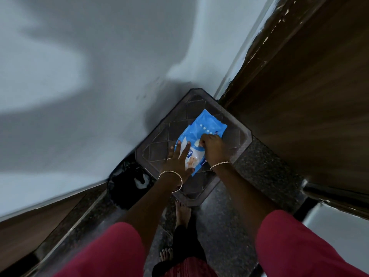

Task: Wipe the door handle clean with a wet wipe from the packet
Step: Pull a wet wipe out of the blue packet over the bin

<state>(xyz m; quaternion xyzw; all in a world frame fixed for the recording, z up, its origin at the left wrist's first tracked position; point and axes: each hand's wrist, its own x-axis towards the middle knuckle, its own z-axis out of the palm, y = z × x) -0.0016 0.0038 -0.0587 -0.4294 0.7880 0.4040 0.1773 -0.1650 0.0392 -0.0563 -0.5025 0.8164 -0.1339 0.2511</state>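
Note:
A blue and white packet of wet wipes (207, 124) lies flat on a dark brown plastic stool (159, 148) in the corner by the wall. My left hand (178, 159) presses down on the packet's near end with straight, spread fingers. My right hand (211, 145) sits on the packet's middle, its fingertips curled and pinching at the white flap there. Whether a wipe is coming out is hidden by the fingers. The brown wooden door (311, 100) stands at the right; no handle shows in this view.
A pale wall (79, 86) fills the left and top. A black bag or bin (127, 182) sits on the dark speckled floor (225, 226) left of the stool. My bare feet (182, 212) stand just before the stool.

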